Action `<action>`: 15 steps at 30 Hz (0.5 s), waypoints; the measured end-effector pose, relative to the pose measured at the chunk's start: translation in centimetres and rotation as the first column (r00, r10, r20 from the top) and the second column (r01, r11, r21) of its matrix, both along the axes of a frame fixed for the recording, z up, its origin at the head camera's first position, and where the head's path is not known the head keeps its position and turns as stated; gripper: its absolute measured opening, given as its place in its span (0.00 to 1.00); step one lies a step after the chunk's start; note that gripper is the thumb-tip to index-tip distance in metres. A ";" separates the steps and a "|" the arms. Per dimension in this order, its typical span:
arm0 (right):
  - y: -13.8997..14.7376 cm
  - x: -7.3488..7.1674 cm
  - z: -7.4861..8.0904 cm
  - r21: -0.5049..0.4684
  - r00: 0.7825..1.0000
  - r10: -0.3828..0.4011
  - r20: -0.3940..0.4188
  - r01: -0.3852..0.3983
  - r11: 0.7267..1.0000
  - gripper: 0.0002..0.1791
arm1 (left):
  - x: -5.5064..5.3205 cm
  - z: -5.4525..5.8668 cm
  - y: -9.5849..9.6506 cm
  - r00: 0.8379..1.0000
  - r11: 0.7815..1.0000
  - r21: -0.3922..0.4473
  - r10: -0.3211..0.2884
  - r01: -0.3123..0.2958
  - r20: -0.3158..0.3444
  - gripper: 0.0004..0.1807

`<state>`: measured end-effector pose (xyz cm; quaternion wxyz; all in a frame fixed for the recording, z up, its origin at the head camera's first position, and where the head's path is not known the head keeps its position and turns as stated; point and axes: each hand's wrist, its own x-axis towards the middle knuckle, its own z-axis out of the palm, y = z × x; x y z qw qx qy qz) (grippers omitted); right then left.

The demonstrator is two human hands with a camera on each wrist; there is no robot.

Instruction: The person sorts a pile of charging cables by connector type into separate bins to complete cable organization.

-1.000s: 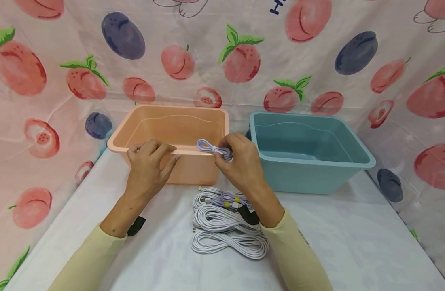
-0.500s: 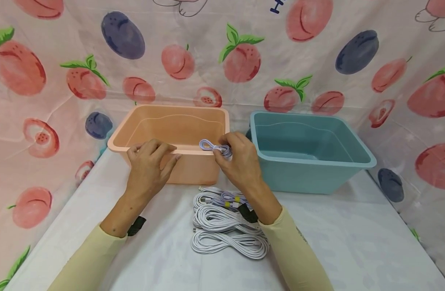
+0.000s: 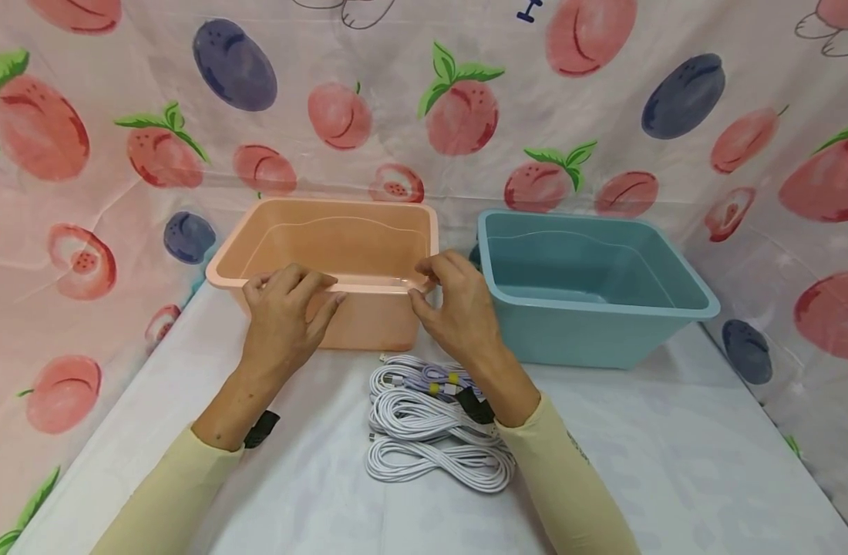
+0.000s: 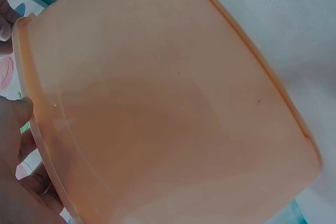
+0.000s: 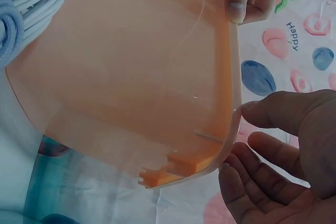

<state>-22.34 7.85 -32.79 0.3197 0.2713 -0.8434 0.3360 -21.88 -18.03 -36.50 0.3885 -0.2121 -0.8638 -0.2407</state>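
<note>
An orange plastic bin (image 3: 368,324) stands at the back left. My left hand (image 3: 281,316) grips its front rim, thumb outside and fingers over the inside; in the left wrist view, the thumb (image 4: 21,109) presses at the lip. At the bin's front right corner is my right hand (image 3: 462,308), holding nothing. In the right wrist view, its thumb tip (image 5: 251,111) meets the rim while the other fingers (image 5: 262,179) curve loosely. The small purple cable is hidden from view. White coiled cables (image 3: 438,465) lie on the table in front.
A teal bin (image 3: 570,337) stands right of the orange one. Purple cable bundles with yellow ties (image 3: 431,378) lie at the back of the cable row. A fruit-printed cloth (image 3: 396,69) hangs behind. White cloth covers the table (image 3: 674,462).
My right hand has let go of the small purple cable over the orange bin, and the cable has dropped out of sight. The left hand has stayed on the rim.
</note>
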 end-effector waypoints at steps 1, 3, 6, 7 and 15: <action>0.1 0.0 0.0 0.004 1.000 0.003 -0.005 -0.003 1.000 0.14 | 0.0 0.0 0.0 1.000 1.000 0.000 0.000 0.000 0.000 0.12; 0.3 0.0 -0.1 0.015 1.000 0.009 -0.017 -0.008 1.000 0.14 | 0.0 0.0 0.1 1.000 1.000 0.003 -0.001 0.001 0.001 0.12; 0.6 0.3 0.0 0.032 0.999 0.018 -0.032 -0.017 0.999 0.14 | -0.1 0.0 0.1 1.000 1.000 -0.001 0.002 -0.002 0.004 0.12; 0.7 0.4 0.0 0.036 0.999 0.022 -0.035 -0.021 0.999 0.15 | -0.1 0.0 0.1 1.000 1.000 -0.002 0.002 -0.002 0.004 0.12; 1.5 1.5 0.0 0.076 0.998 0.019 0.055 -0.023 0.997 0.15 | 0.0 0.0 0.1 1.000 1.000 -0.006 0.007 -0.007 0.008 0.12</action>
